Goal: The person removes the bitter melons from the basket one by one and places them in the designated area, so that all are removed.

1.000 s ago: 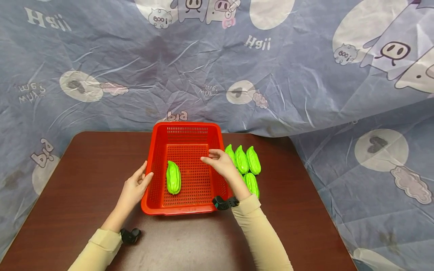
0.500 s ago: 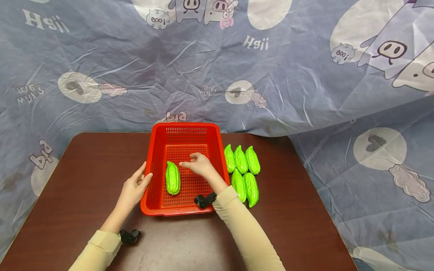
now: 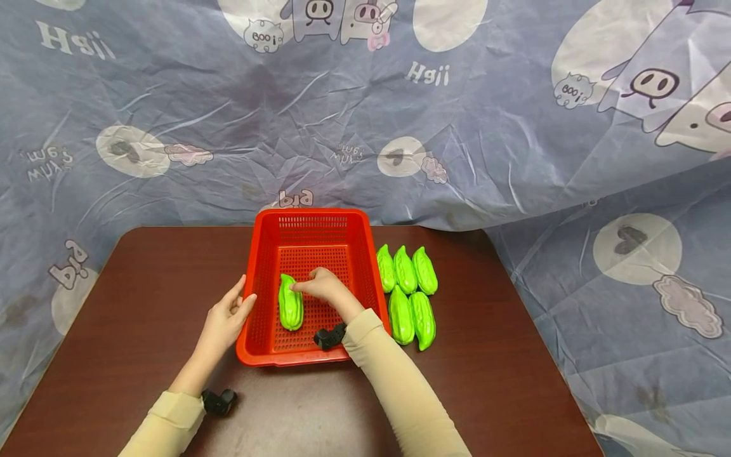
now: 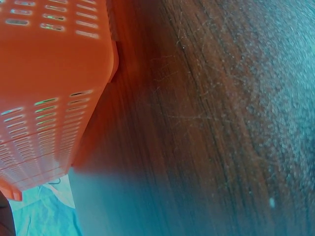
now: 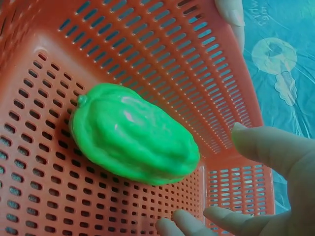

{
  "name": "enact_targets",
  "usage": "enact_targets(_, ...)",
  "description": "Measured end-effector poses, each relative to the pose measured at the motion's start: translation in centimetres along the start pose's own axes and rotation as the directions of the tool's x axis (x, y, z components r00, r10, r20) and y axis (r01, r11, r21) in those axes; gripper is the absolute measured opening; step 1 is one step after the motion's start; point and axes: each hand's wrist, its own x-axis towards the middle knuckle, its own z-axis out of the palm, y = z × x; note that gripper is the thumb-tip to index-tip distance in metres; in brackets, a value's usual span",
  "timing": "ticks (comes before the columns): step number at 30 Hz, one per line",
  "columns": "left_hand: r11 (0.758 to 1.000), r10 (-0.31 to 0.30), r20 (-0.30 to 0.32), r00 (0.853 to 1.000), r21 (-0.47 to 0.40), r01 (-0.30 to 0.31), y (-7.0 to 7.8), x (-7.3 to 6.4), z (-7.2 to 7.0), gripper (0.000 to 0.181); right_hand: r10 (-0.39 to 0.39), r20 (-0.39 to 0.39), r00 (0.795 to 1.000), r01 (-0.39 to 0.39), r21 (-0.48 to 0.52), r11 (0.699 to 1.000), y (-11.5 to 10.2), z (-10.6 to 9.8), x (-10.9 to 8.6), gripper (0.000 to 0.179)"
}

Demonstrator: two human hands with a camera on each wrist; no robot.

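A red plastic basket [image 3: 311,363] with perforated walls stands on the table. My left hand [image 3: 225,317] holds its left rim, and those fingertips [image 5: 231,11] also show over the rim in the right wrist view. One bright green bitter melon [image 3: 290,309] lies lengthwise on the basket floor, left of the middle. Inside the basket, my right hand [image 3: 325,289] hovers over the melon's far end, thumb and fingers spread apart. In the right wrist view the thumb [image 5: 261,142] is clear of the melon [image 5: 133,135], with nothing in the grasp.
Several more green bitter melons [image 3: 405,270] lie in two rows just right of the basket. The brown table [image 3: 485,381] has its far edge close behind the basket. A grey-blue printed cloth [image 3: 320,114] hangs behind and at the right.
My right hand has moved left and down, from the basket's right side to above the bitter melon inside. The left hand stays at the rim; basket and melons have not moved.
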Motion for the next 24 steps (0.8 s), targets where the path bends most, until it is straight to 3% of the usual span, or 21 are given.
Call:
enact_targets(12, 1.000, -0.013, 0.003, 1.000, -0.005, 0.013, -0.1, 0.0, 0.1, 0.059, 0.006, 0.039, 0.999, -0.001, -0.120, 0.993, 0.1, 0.7, 0.1, 0.071)
enact_targets(19, 1.000, -0.018, 0.010, 1.000, 0.006, 0.018, -0.2, 0.0, 0.2, 0.059, 0.004, 0.067, 0.998, 0.005, -0.140, 0.990, -0.3, 1.2, 0.1, 0.042)
enact_targets(24, 1.000, -0.028, 0.011, 1.000, 0.001, 0.028, -0.1, 0.0, 0.2, 0.059, 0.016, 0.097, 0.995, -0.003, -0.135, 0.991, -0.7, 1.6, 0.2, 0.034)
